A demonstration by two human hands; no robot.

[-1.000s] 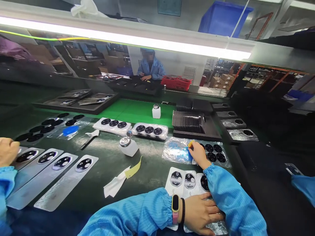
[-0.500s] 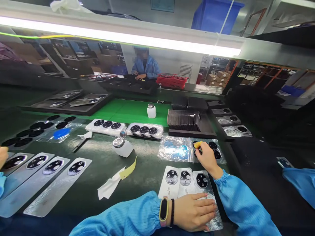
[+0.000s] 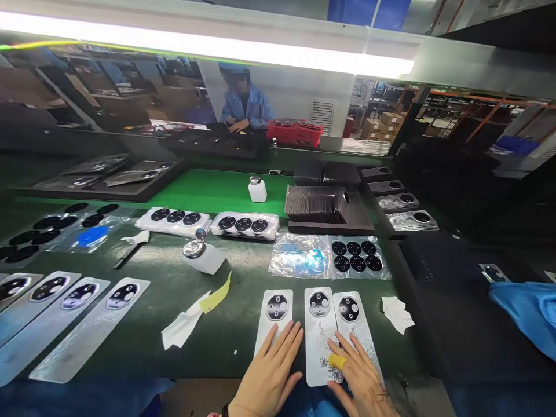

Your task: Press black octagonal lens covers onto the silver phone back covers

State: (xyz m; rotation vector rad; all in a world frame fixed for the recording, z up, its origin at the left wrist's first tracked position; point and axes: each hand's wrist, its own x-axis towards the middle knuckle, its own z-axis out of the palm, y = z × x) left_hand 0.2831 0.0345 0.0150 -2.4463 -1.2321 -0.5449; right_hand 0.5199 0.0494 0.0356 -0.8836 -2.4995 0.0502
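Three silvery phone back covers lie before me, each with a black octagonal camera patch. My left hand point(image 3: 270, 370) rests flat, fingers stretched, on the lower part of the left cover point(image 3: 277, 307). A gap parts it from the middle cover point(image 3: 320, 304), which touches or slightly overlaps the right cover point(image 3: 350, 307). Spread over the lower halves of those two is my right hand point(image 3: 358, 376), with a yellow finger cot point(image 3: 337, 362) on one finger. Behind them lies a clear sheet of black round stickers point(image 3: 357, 256), beside a shiny film packet point(image 3: 299, 256).
More covers point(image 3: 91, 324) lie at left. White pump bottles point(image 3: 206, 258) point(image 3: 258, 190), a dark-handled tool point(image 3: 130, 250) and paper scraps point(image 3: 186, 318) point(image 3: 397, 314) sit around. A black rack of thin plates point(image 3: 317, 204) stands behind. A co-worker's blue sleeve point(image 3: 527, 315) is at right.
My right hand has come from the black stickers down onto the covers. My left hand has moved from the right cover to the left one, which now lies apart from the others.
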